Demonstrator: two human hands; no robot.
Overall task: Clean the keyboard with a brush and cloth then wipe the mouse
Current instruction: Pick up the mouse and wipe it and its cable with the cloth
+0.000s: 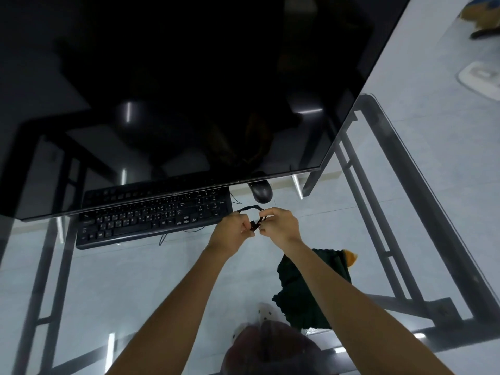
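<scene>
A black keyboard (151,217) lies on the glass desk (113,269), its far rows partly hidden under the monitor's lower edge. A black mouse (261,193) sits to its right, half under the monitor. My left hand (232,230) and my right hand (280,226) meet just right of the keyboard, both pinching a looped black cable (251,211) with a small black plug between the fingers. A dark green cloth (305,290) lies near my right forearm, with an orange piece (350,258) showing at its far edge. I see no brush.
A large dark monitor (189,90) fills the top of the view. The desk's grey metal frame (400,212) shows through the glass. A white object (481,77) and a brown item (481,14) lie on the floor at right.
</scene>
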